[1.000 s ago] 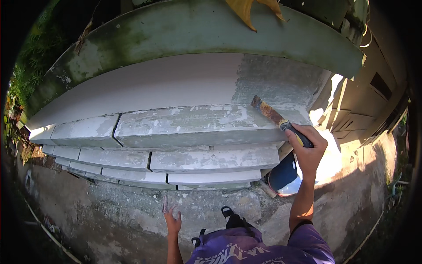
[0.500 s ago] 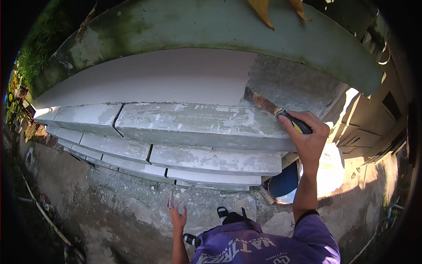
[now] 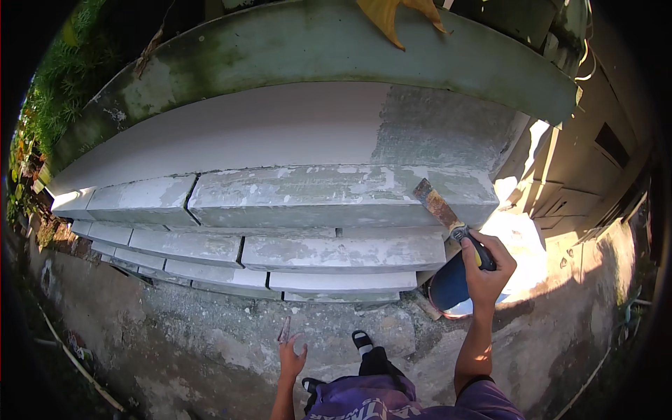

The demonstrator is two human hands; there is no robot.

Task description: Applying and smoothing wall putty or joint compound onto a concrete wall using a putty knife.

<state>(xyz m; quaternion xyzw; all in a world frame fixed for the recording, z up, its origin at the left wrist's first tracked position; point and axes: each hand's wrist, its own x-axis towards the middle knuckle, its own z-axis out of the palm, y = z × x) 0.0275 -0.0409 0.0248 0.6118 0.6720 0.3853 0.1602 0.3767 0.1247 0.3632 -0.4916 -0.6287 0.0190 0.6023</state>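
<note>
My right hand (image 3: 488, 269) is closed around the dark handle of a scraper (image 3: 439, 206) with a yellow accent and a rusty flat blade. The blade points up and left, its tip in front of the front edge of the top ledge (image 3: 329, 187). Whether it touches the ledge cannot be told. White paint covers that ledge in patches, with grey showing between. Behind it, the wall (image 3: 280, 122) is white at the left, with a rough grey patch (image 3: 441, 129) at the right. Low over the ground, my left hand (image 3: 292, 360) has its fingers spread, their tips whitish.
Lower stepped ledges (image 3: 343, 253) hang below the top one. A mossy green curved overhang (image 3: 315, 45) with dry leaves (image 3: 385, 21) juts over the wall. A dark blue container (image 3: 449, 283) stands at the right on the concrete ground (image 3: 210, 343). Green plants (image 3: 70, 98) grow at left.
The scraper has left the grey wall patch and come down toward me, to the ledge's front edge. My right hand has lowered with it. The whole view has shifted slightly.
</note>
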